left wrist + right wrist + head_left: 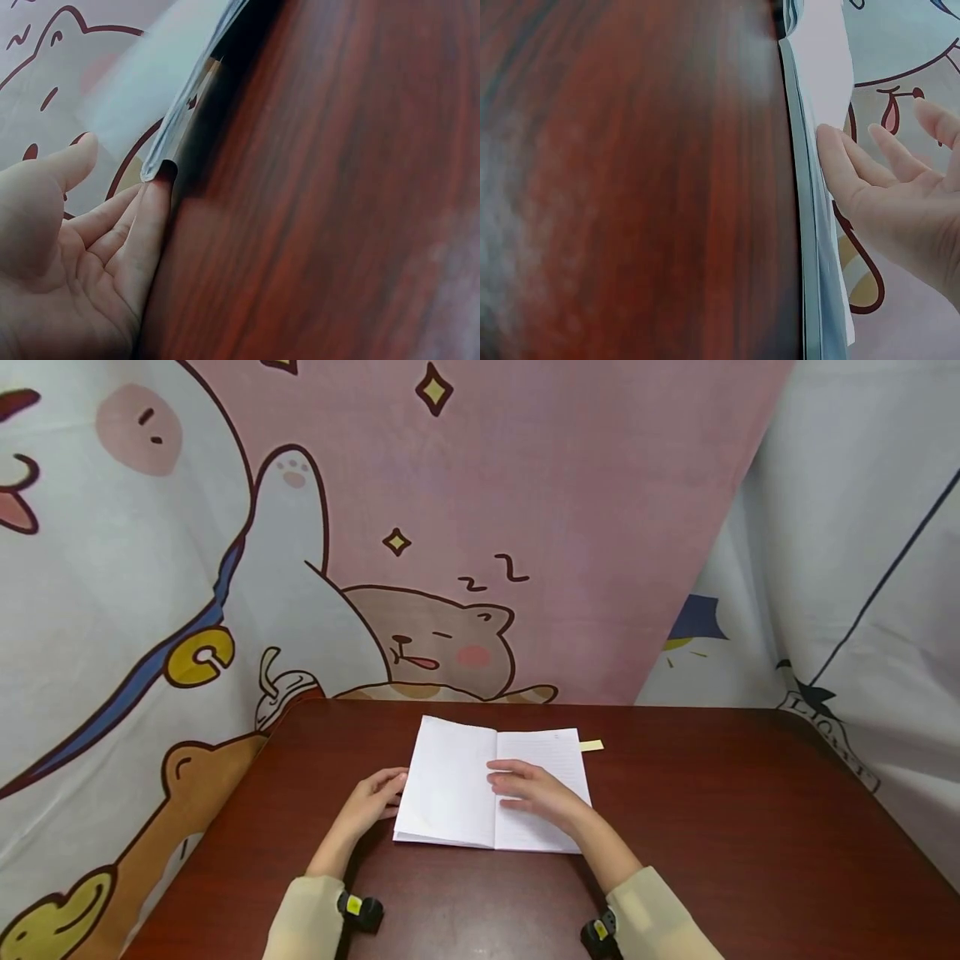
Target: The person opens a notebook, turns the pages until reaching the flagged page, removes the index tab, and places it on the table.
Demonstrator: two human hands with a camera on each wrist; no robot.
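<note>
An open notebook lies on the table, its left page plain white and its right page lined. At its left edge is my left hand. In the left wrist view, the fingers extend under the edge of the stacked pages, while the thumb stands apart from them beside a blurred page. My right hand lies over the right page with fingers spread toward the centre fold. One fingertip touches the paper in the right wrist view; the other fingers are raised.
A yellow tab sticks out from the notebook's right edge. The dark red-brown wooden table extends around it. Behind hangs a cloth printed with cartoon animals. Small black devices are worn at both wrists.
</note>
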